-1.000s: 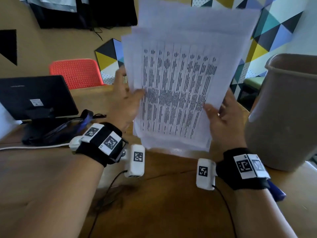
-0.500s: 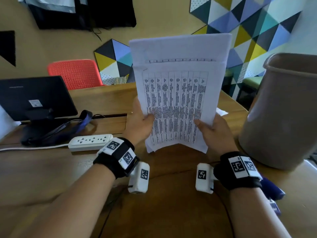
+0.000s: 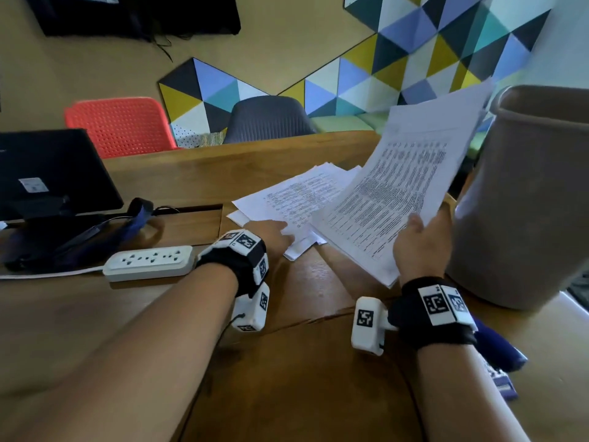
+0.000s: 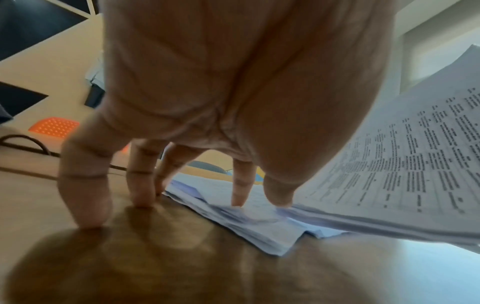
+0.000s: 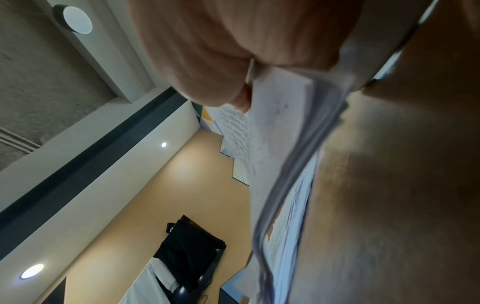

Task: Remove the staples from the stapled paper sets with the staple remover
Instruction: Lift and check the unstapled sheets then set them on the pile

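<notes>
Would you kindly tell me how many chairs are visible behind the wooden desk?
2. An orange perforated chair stands behind the desk at left, beside the monitor; a grey chair stands further right, before the patterned wall. Others may be hidden behind the raised papers.

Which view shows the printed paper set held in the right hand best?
Head view: the white printed paper set shows nearly whole, tilted, gripped at its lower edge by the right hand. Left wrist view catches only part of it from the side. Right wrist view shows blurred sheet edges close up.
</notes>
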The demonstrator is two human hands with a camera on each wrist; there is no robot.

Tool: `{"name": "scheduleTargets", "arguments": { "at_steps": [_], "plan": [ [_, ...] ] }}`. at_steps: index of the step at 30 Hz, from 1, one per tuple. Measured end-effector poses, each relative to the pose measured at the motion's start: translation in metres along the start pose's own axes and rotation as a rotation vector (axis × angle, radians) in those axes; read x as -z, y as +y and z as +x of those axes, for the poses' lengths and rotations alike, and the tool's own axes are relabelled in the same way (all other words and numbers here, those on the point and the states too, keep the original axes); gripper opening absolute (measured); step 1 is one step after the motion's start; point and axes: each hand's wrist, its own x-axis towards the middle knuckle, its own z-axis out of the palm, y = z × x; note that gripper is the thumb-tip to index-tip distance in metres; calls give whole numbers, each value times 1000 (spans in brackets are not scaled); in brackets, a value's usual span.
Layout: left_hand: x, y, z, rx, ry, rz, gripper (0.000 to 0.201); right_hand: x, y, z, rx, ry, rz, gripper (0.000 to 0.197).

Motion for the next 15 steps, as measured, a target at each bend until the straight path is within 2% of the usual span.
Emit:
{"name": "scheduleTargets", "arguments": {
  "at_steps": [3, 9, 11, 15],
  "plan": [
    [-5, 14, 12, 24, -18, 122, 53, -1, 2, 1, -7, -17, -14, 35],
    [-11, 7, 24, 121, 119, 224, 37, 1, 4, 3, 20, -52, -2, 32],
    [-7, -3, 28, 183, 135, 176, 36, 2, 3, 5, 40, -55, -5, 31],
    [7, -28, 32, 301, 82, 12, 95, 2, 5, 4, 54, -86, -9, 30]
  ]
}}
